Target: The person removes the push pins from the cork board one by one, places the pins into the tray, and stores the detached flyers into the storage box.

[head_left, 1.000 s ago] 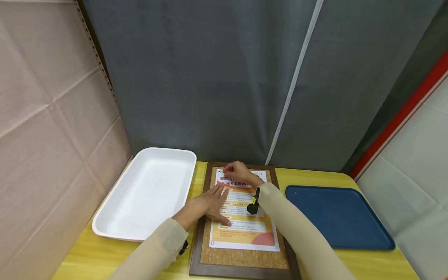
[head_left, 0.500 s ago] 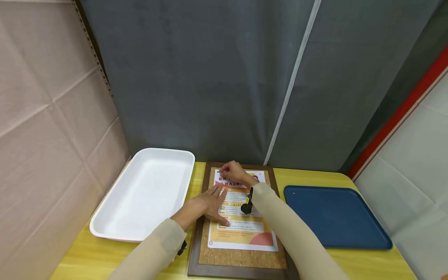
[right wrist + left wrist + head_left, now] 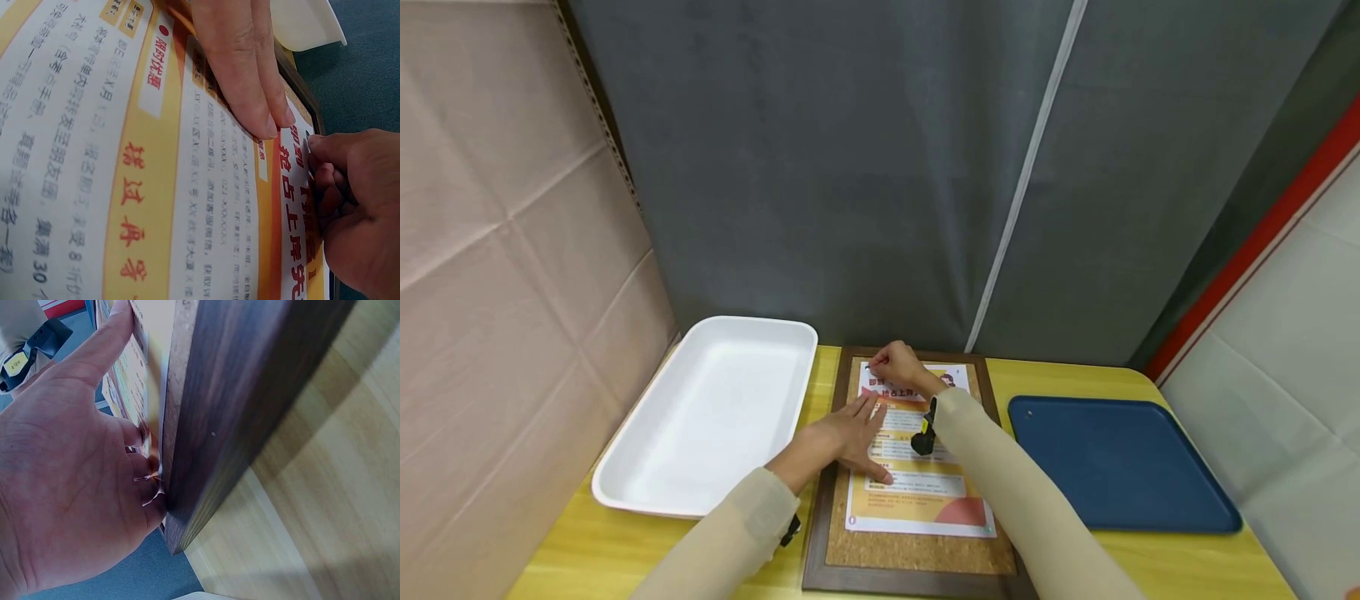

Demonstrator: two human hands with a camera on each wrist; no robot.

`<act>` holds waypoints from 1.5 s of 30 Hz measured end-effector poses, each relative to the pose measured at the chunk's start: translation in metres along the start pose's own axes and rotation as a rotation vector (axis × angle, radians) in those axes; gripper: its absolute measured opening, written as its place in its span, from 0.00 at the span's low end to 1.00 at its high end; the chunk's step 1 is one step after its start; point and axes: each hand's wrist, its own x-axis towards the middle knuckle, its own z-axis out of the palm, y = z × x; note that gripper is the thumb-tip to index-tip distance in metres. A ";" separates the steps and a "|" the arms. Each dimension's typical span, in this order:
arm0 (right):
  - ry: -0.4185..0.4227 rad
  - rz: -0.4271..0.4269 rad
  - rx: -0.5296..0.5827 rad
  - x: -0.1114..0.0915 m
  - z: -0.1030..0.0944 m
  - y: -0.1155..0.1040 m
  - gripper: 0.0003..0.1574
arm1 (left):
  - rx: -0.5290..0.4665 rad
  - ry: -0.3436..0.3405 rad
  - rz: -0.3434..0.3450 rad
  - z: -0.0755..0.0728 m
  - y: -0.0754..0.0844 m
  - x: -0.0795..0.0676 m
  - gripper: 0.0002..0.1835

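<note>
One white tray (image 3: 722, 408) left of L hand (image 3: 853, 435), its fingers spread on poster (image 3: 913, 462), atop corkboard (image 3: 917, 557). Just beyond, R hand (image 3: 897, 365): fingers curled, tips at dark speck (image 3: 308, 132) nr poster corner, can't tell if pinching. Blue tray (image 3: 1123, 467) right of both. Poster cd skew if R tips push sideways & L fingers slip.

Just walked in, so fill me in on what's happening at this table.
A person is working on a printed sheet that lies on a framed cork board. The left hand rests spread on the sheet's left side, while the right hand works at its far left corner; whether it holds anything there is hard to tell. A white tray stands to the left and a blue tray to the right.
</note>
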 end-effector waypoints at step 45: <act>-0.016 0.040 -0.092 0.008 0.012 -0.007 0.08 | 0.063 -0.004 0.002 -0.020 0.007 -0.024 0.68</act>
